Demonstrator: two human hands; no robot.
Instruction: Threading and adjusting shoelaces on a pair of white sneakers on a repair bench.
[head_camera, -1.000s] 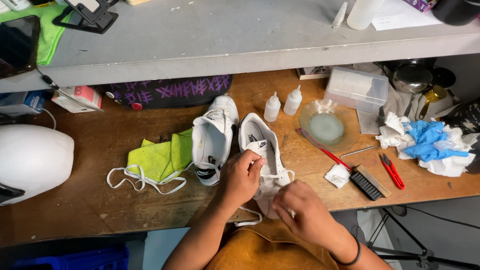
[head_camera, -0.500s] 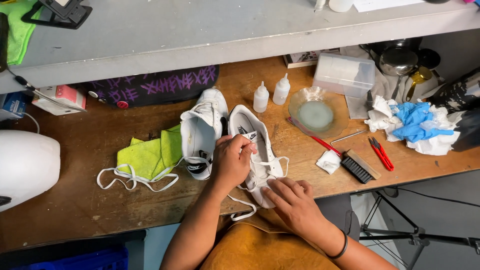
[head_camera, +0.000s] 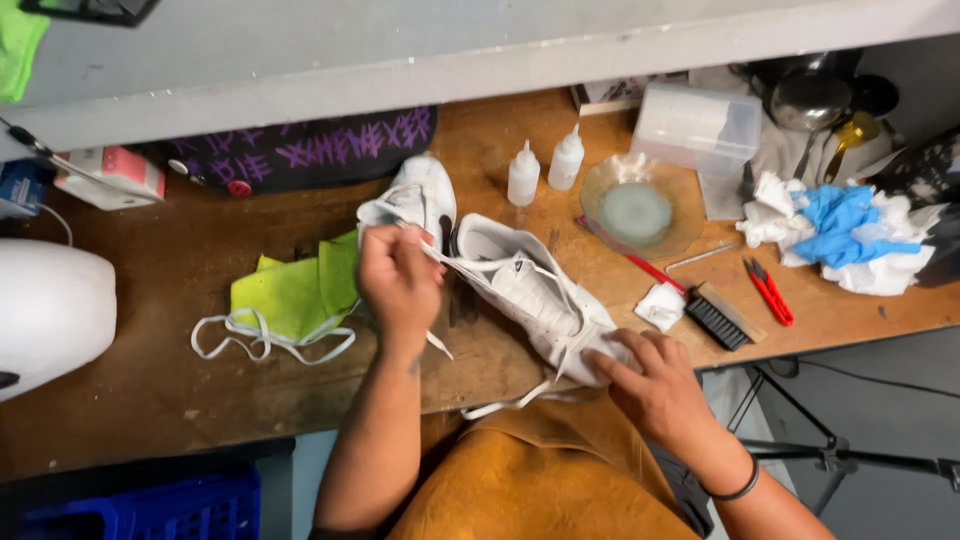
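Two white sneakers lie on the wooden bench. My left hand (head_camera: 398, 277) is closed around a white lace that runs from the nearer sneaker (head_camera: 535, 295), pulling it out to the left. Behind that hand stands the second sneaker (head_camera: 415, 200). My right hand (head_camera: 655, 385) presses down on the toe of the nearer sneaker at the bench's front edge, fingers spread over it. A loose end of lace (head_camera: 505, 405) hangs off the bench edge below the shoe.
A yellow-green cloth (head_camera: 290, 290) and a loose white lace (head_camera: 260, 340) lie at left. Two small squeeze bottles (head_camera: 545, 170), a glass bowl (head_camera: 640, 210), a clear plastic box (head_camera: 700, 120), a red-handled brush (head_camera: 700, 300), red snips (head_camera: 768, 290) and blue and white rags (head_camera: 850, 235) sit at right.
My left hand has drawn the lace up and left, away from the nearer sneaker. That sneaker has turned, toe toward the front edge, with my right hand now on its toe.
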